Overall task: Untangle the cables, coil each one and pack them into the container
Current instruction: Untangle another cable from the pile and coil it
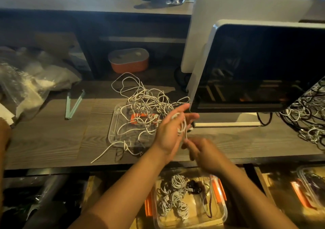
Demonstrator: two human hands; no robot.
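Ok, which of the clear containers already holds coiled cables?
The container between the forearms, below the desk edge: coiled white bundles lie in it. The container on the desk carries a loose tangle; the far-right one's contents are unclear.

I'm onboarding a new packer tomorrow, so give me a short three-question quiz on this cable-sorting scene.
1. Multiple choice: what is wound round the left hand? A) a white cable B) a black cable C) a strip of tape
2. True or false: the container nearest the camera holds no cables.
3. Short answer: which hand pinches the cable just below the coil?

Key: 1 A. 2 False: coiled cables lie in it. 3 The right hand.
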